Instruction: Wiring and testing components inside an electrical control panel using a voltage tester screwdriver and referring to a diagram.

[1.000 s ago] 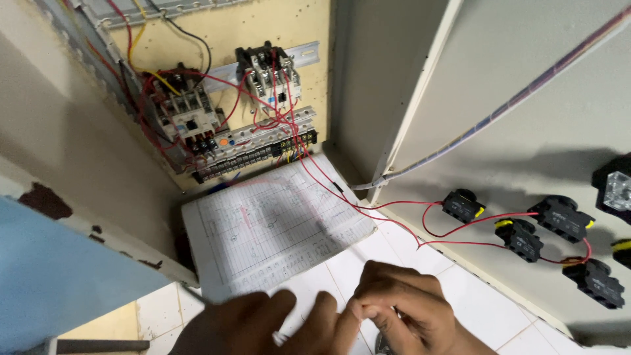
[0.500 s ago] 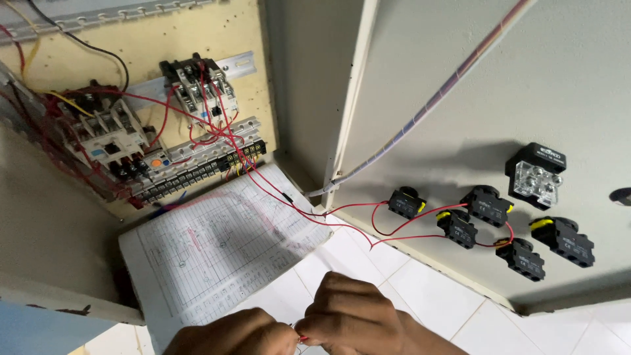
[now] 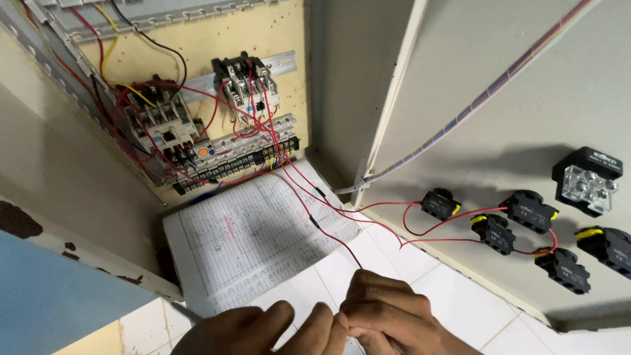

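My left hand (image 3: 256, 330) and my right hand (image 3: 388, 310) meet at the bottom edge of the head view, fingertips pressed together. Between them they pinch the end of a thin red wire (image 3: 328, 235). That wire runs up across a paper wiring diagram (image 3: 253, 236) to a black terminal strip (image 3: 236, 164) inside an open electrical cabinet. Above the strip sit two contactors (image 3: 164, 125) (image 3: 248, 82) on a rail, wired in red, yellow and black.
The open cabinet door (image 3: 526, 98) on the right carries several black switch blocks (image 3: 526, 210) linked by red wire, plus a clear-topped block (image 3: 587, 181). A spiral-wrapped cable bundle (image 3: 460, 121) crosses the door. White floor tiles (image 3: 447, 289) lie below. A blue panel (image 3: 46, 296) stands at left.
The view has shifted, so the cabinet and door sit differently in frame. My hands have stayed close together on the red wire, now pinching it nearer the bottom middle.
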